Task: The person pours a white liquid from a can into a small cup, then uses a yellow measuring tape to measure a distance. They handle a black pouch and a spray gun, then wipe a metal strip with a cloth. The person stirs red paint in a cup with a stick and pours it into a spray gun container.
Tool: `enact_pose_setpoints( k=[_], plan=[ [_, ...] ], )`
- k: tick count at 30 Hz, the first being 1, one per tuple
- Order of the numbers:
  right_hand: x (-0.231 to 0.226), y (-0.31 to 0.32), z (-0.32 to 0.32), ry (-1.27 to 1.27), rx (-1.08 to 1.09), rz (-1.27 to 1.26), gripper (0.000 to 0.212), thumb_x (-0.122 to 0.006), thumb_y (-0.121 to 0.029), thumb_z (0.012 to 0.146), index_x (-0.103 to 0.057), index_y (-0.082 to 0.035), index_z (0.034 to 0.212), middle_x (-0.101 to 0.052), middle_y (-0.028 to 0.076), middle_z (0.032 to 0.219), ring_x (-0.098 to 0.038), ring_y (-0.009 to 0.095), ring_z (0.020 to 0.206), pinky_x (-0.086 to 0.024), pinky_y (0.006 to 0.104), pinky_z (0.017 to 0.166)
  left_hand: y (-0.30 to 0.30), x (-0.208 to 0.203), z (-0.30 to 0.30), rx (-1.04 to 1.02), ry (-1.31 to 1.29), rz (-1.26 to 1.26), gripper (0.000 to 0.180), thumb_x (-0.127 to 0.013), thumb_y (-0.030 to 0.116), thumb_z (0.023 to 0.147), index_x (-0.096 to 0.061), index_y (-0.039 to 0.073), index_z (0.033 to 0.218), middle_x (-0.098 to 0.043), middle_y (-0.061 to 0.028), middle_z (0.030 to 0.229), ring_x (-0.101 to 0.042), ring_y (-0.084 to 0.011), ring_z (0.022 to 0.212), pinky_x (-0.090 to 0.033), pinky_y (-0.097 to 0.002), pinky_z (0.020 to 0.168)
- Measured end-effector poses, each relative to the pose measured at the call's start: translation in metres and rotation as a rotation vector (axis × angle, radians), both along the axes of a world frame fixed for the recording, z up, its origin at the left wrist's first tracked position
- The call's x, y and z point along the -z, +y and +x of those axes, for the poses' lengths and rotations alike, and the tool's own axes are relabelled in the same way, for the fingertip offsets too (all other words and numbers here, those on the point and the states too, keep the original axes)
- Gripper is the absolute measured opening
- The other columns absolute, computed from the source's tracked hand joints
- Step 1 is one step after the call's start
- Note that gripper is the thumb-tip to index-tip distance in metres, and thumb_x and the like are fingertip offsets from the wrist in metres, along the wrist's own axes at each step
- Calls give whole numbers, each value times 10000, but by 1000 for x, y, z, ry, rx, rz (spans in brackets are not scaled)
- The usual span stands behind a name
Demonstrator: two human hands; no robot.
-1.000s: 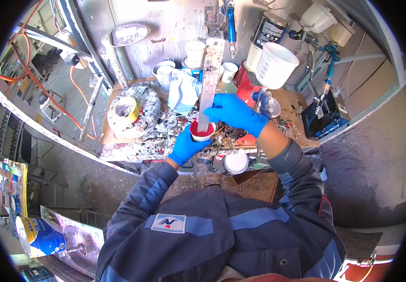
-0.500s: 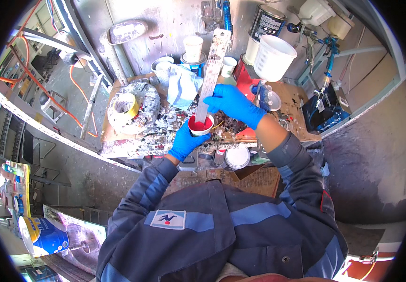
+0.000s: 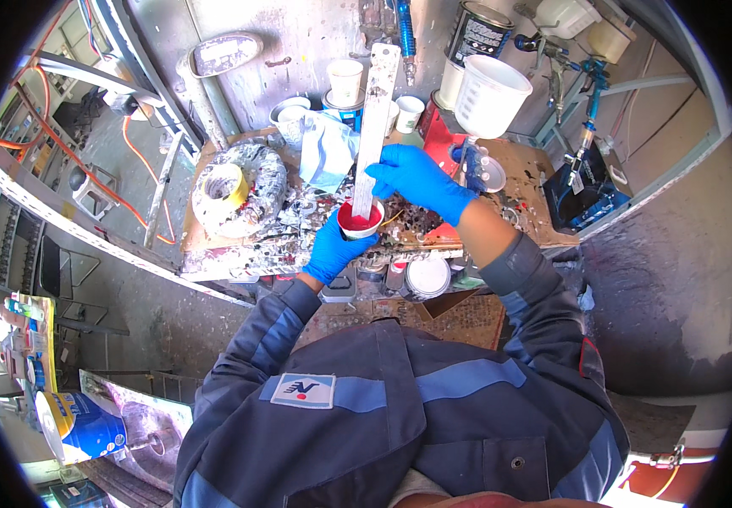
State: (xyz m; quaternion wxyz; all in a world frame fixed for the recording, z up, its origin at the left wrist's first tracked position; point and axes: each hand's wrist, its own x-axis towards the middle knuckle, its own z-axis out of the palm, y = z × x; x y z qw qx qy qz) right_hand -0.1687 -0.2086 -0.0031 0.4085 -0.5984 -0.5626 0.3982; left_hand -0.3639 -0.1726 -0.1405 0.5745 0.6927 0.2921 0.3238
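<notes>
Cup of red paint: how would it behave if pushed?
The cup could tip easily: the long stick rises far above its rim. The red paint looks wet and may slosh. The cup, small in the left hand, is probably light.

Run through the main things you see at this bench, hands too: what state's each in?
Cup: open, red inside
Stick: leaning, lower end in the cup
Left hand: gloved, holding the cup
Right hand: gloved, gripping the stick
Tape roll: lying flat
Blue sheet: creased
Bench: paint-spattered
</notes>
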Motion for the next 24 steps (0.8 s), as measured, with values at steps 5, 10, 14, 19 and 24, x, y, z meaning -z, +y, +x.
enact_pose_setpoints(
  k=[5, 10, 14, 19, 24],
  plan=[
    [8, 7, 8, -52, 37, 43, 329, -618, -208, 915, -639, 63, 1099, -693, 141, 886, -684, 174, 751, -553, 301, 669, -1, 4, 0, -15, -1, 24, 837, -884, 313, 690, -468, 4, 1346, -626, -130, 1232, -623, -202, 1085, -516, -331, 903],
    [-3, -1, 4, -98, 60, -41, 347, -616, -273, 915, -657, 40, 1059, -693, 171, 918, -688, 236, 781, -552, 356, 710, -2, 8, 1, -4, -74, -12, 825, -889, 292, 686, -474, 14, 1344, -629, -123, 1223, -627, -199, 1075, -524, -331, 889],
    [-61, -46, 0, -1039, 79, -4, 419, -570, -399, 901, -667, 7, 944, -660, 253, 971, -645, 420, 868, -518, 490, 759, -2, 6, -4, -26, -73, 39, 819, -887, 291, 692, -477, 16, 1345, -634, -123, 1214, -627, -198, 1075, -524, -333, 896],
    [-176, -147, -8, -840, -131, 413, 301, -608, -309, 907, -706, -37, 992, -680, 157, 815, -667, 285, 770, -519, 372, 709, 2, 1, -13, -77, -14, 134, 765, -869, 331, 704, -518, 32, 1314, -662, -129, 1185, -647, -202, 1058, -526, -351, 888],
    [-209, -210, -37, -848, -504, 572, 294, -596, -298, 918, -698, -38, 1011, -677, 151, 841, -663, 273, 777, -519, 364, 714, 7, 2, -15, -84, -26, 147, 816, -867, 351, 705, -481, 28, 1347, -638, -142, 1220, -632, -213, 1089, -518, -353, 910]
  ],
)
